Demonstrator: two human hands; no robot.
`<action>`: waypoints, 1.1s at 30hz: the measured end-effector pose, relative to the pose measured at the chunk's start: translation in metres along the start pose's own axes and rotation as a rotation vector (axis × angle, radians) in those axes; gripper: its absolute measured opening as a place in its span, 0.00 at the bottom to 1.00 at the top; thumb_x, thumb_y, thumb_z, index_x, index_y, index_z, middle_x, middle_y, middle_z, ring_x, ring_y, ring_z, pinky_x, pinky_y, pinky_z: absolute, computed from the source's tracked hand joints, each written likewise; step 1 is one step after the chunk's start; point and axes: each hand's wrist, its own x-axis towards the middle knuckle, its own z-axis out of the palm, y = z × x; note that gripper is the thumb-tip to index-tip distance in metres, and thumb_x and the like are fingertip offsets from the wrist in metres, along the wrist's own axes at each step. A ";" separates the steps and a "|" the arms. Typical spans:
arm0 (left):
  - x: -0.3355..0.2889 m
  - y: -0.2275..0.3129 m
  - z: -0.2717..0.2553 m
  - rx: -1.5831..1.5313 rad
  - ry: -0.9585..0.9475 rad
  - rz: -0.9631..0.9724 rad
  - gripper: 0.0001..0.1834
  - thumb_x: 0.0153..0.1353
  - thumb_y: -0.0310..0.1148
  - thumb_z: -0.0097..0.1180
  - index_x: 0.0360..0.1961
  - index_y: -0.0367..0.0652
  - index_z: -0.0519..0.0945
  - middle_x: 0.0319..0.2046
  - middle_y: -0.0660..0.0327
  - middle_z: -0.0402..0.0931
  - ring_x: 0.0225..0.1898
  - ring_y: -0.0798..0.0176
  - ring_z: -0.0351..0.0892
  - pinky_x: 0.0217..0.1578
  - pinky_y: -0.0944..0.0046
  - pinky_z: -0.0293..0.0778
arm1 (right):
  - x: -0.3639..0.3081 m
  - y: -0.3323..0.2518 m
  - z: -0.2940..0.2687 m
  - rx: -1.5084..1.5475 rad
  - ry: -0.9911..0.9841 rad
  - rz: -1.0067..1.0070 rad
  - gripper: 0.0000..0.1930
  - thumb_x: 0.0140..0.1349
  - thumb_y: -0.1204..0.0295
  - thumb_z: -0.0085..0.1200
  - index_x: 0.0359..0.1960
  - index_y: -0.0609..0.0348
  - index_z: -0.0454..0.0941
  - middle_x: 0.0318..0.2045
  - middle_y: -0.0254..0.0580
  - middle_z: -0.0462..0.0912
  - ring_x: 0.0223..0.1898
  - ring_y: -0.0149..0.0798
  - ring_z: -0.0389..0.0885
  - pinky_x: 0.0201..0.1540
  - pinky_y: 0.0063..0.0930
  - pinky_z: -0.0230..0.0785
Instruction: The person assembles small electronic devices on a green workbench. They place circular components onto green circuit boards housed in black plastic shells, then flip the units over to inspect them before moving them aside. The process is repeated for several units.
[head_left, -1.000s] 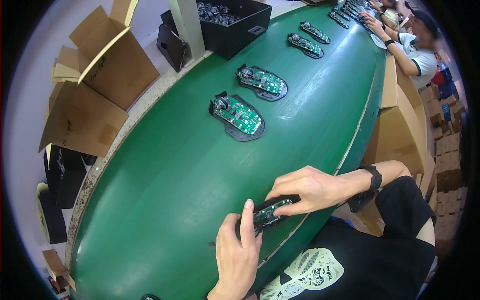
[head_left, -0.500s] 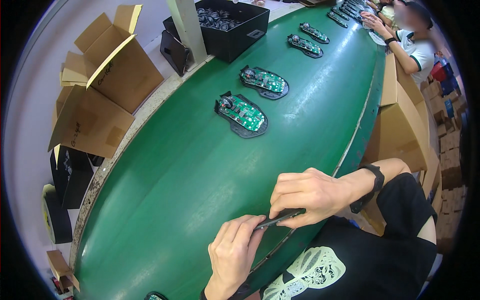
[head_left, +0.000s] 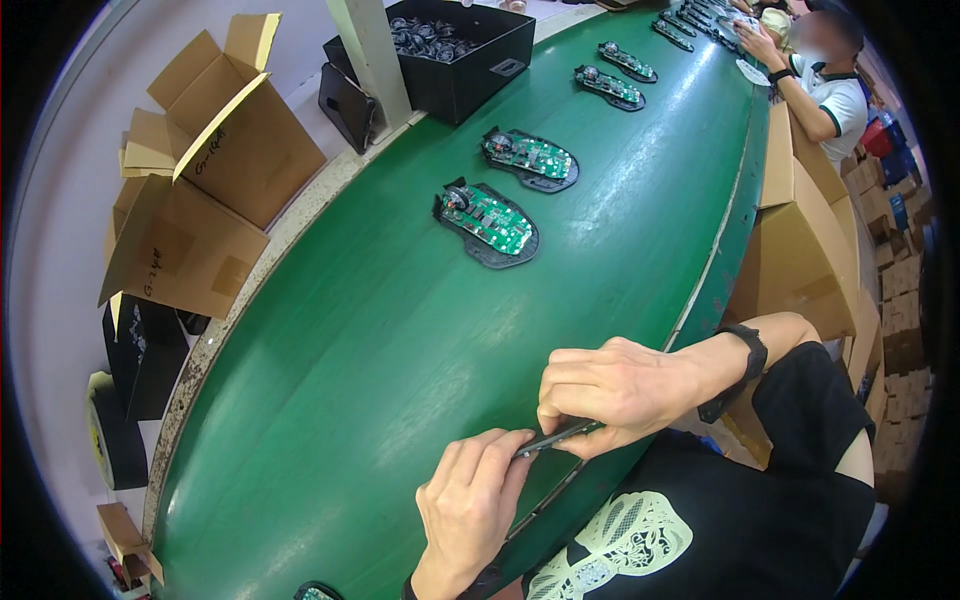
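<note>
Thin black plastic shell [head_left: 556, 438], turned edge-on since second ago, pinched by bare left hand [head_left: 465, 495] and right hand [head_left: 622, 392]; green circuit board hidden, edge seemingly being worked.

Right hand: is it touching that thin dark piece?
Touching: the head view shows the right hand pinching one end of the thin dark piece, with no gap visible.

Through the head camera I see an electronics assembly workshop, probably part of a factory. I can tell from the long green work surface [head_left: 350, 390] with exposed circuit boards [head_left: 495, 224] spaced along it, the black bin [head_left: 480, 84] of small dark parts, the open cardboard boxes [head_left: 258, 165], the co-worker [head_left: 838, 105] farther along and the stacked cartons [head_left: 902, 340].
</note>
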 end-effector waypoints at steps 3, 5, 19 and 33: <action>0.001 -0.002 -0.001 0.014 0.000 0.008 0.14 0.47 0.23 0.70 0.37 0.42 0.82 0.33 0.60 0.82 0.32 0.57 0.81 0.31 0.61 0.77 | 0.001 0.001 0.000 0.004 0.001 0.000 0.11 0.54 0.72 0.63 0.36 0.57 0.74 0.32 0.34 0.74 0.35 0.38 0.75 0.22 0.32 0.70; 0.001 -0.004 -0.001 0.036 0.011 0.016 0.14 0.47 0.23 0.70 0.36 0.41 0.82 0.32 0.60 0.82 0.32 0.57 0.81 0.30 0.61 0.76 | 0.002 0.000 0.000 -0.021 0.003 -0.001 0.11 0.55 0.71 0.63 0.36 0.57 0.74 0.32 0.34 0.74 0.35 0.37 0.75 0.22 0.32 0.70; 0.002 -0.010 -0.001 0.059 0.019 -0.031 0.14 0.48 0.20 0.68 0.37 0.41 0.81 0.33 0.60 0.81 0.31 0.56 0.80 0.30 0.61 0.75 | 0.006 0.014 0.013 -0.253 0.095 -0.161 0.13 0.56 0.68 0.64 0.38 0.60 0.75 0.33 0.37 0.75 0.35 0.36 0.77 0.23 0.26 0.73; 0.003 -0.040 -0.006 -0.515 0.025 -0.430 0.36 0.54 0.25 0.68 0.64 0.37 0.68 0.52 0.51 0.76 0.43 0.60 0.82 0.39 0.65 0.80 | 0.034 0.019 0.008 0.713 -0.135 0.639 0.16 0.67 0.62 0.58 0.45 0.64 0.80 0.29 0.39 0.82 0.22 0.26 0.77 0.23 0.23 0.71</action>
